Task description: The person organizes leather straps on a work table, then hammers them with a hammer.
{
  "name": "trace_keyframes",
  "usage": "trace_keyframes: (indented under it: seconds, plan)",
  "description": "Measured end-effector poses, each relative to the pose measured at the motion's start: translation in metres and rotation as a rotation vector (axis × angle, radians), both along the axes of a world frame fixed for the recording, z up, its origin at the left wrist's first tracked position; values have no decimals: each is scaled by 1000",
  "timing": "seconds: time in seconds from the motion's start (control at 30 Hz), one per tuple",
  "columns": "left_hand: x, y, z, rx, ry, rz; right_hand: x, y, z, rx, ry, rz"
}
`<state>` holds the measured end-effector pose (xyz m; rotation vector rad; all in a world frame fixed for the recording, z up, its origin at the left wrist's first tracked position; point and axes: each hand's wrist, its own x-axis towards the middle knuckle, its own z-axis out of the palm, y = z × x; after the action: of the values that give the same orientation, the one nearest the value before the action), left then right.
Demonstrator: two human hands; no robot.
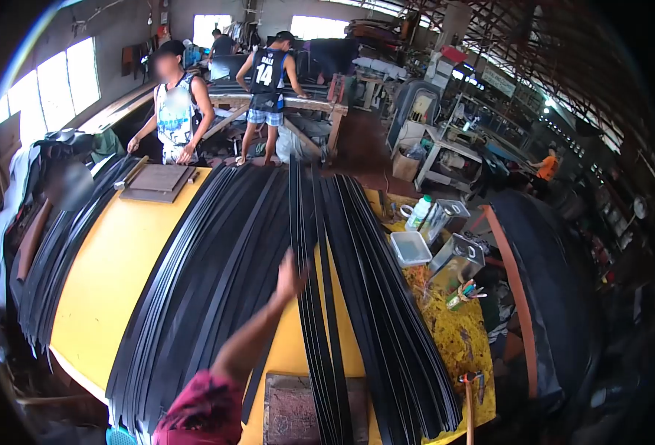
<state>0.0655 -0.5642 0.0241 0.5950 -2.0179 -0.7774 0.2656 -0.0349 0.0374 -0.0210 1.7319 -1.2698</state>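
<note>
The left hand [292, 273], open and flat on the long black flexible strips [320, 222] running 12 to 6 o'clock across the yellow worktop [112, 274], should probably press evenly, keeping neighbouring strips parallel.

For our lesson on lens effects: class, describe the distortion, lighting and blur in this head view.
Head view: fisheye bends the yellow table and black strips, corners vignette black; windows blow out white; the left hand is slightly motion-blurred.
</note>
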Motion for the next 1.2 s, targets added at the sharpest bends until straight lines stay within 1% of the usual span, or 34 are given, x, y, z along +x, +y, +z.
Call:
trace_keyframes:
  seconds: [0.03, 0.07, 0.1, 0.13, 0.2, 0.23, 0.3, 0.33, 0.37, 0.4, 0.43, 0.47, 0.5, 0.53, 0.6, 0.63, 0.7, 0.73, 0.77, 0.8, 0.83, 0.87, 0.93, 0.97, 1.0, 1.07, 1.1, 1.17, 1.2]
  plan:
    - [34, 36, -41, -59, 84, -126, -2, -8, -22, 43, 58, 13]
    - [83, 93, -30, 47, -16, -109, -6, -13, -30, 41, 54, 9]
    - [119, 133, -36, 201, -103, -99, -9, -26, -26, 25, 34, 12]
    - [152, 171, -22, 338, -141, -90, -12, -36, -16, 17, 8, 24]
    - [199, 220, -18, 432, -252, -57, -25, -64, 10, -5, -38, 61]
    - [213, 238, -11, 539, -220, -64, -34, -80, 22, -26, -52, 72]
    - [229, 265, -1, 718, -178, -50, -45, -98, 40, -69, -81, 97]
    - [226, 267, -3, 717, -179, -36, -44, -98, 47, -91, -99, 111]
    - [221, 267, -8, 848, -102, 12, -54, -97, -20, -237, -290, 136]
    - [219, 269, -16, 985, -34, 69, -58, -108, -61, -274, -128, 48]
    - [210, 261, -21, 1025, -83, 76, -71, -129, -22, -284, -134, 88]
    - [205, 243, -15, 1082, -233, -79, -80, -142, -20, -265, -291, 27]
    - [198, 231, -5, 1487, -141, -238, -89, -155, 17, -299, -250, 14]
    - [192, 222, -2, 1878, -9, -392, -100, -158, 17, -311, -233, 101]
    - [183, 217, -9, 1781, 213, -478, -115, -159, 2, -398, -121, 160]
    - [179, 217, -11, 1763, 206, -478, -118, -157, -4, -417, -121, 160]
    - [171, 213, -18, 1671, 197, -396, -120, -154, -20, -399, -7, 100]
    - [174, 212, -24, 1673, 186, -385, -116, -151, -31, -400, -20, 97]
    - [177, 206, -32, 1662, 95, -331, -112, -149, -45, -310, 57, 84]
    - [177, 198, -33, 1642, 8, -286, -111, -149, -47, -223, 143, 71]
    - [178, 192, -34, 1680, -8, -252, -106, -149, -49, -304, 96, 48]
    - [175, 184, -30, 1675, -15, -264, -102, -151, -46, -311, 122, 54]
    - [179, 177, -30, 1650, -23, -223, -105, -158, -47, -371, -10, 91]
    - [177, 172, -29, 1619, -62, -210, -107, -164, -58, -247, 73, 116]
    - [173, 172, -22, 1664, -58, -178, -108, -165, -20, -310, 58, 110]
    - [172, 170, -18, 1720, -104, -256, -112, -173, -29, -266, 22, 134]
    - [170, 171, -18, 1678, -122, -275, -116, -177, -31, -264, 32, 133]
    - [166, 175, -17, 1639, -107, -267, -119, -179, -32, -224, 324, 275]
    - [169, 174, -18, 1650, -104, -268, -119, -177, -20, -213, 323, 278]
